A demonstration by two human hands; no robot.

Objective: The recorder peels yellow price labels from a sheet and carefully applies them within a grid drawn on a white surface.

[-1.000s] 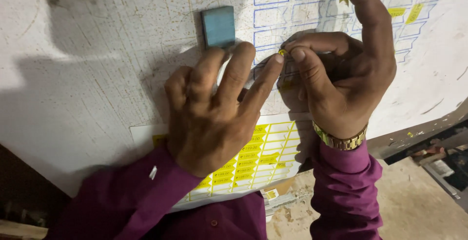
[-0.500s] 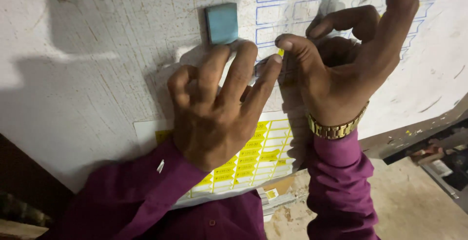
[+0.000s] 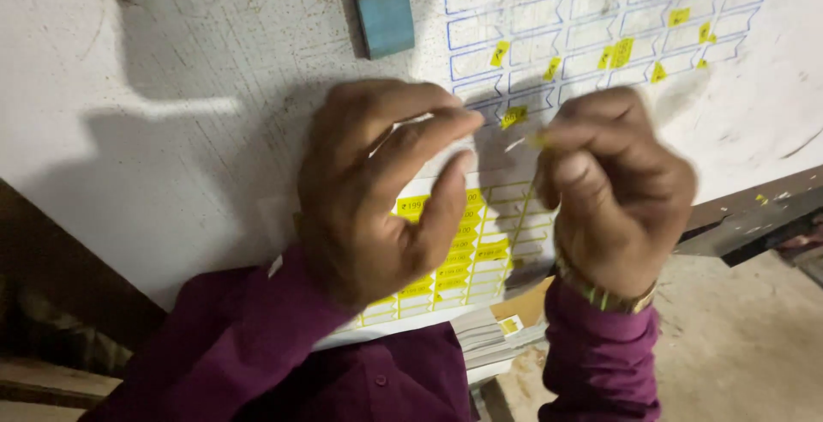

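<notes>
My left hand (image 3: 386,195) lies on a white sticker sheet (image 3: 493,246) of small yellow labels, with its fingers bent and its thumb pressed on the sheet. My right hand (image 3: 621,195) is blurred, just right of the left hand. Its fingertips pinch a small yellow sticker (image 3: 537,140) beside my left index fingertip. Both sleeves are purple, and a gold bracelet (image 3: 604,295) circles the right wrist. Above the hands lies a grid sheet (image 3: 591,32) of blue-outlined boxes, a few of them carrying yellow stickers.
A small teal block (image 3: 384,17) sits on the scratched white board (image 3: 171,130) up and left of the hands. A stack of further sheets (image 3: 489,340) pokes out under the board's near edge. A dark ledge (image 3: 746,216) and a dusty floor (image 3: 754,345) are at right.
My right hand came down from the grid, curled, and now pinches a sticker beside my left fingertips. My left fingers went from flat to bent. The camera has moved closer.
</notes>
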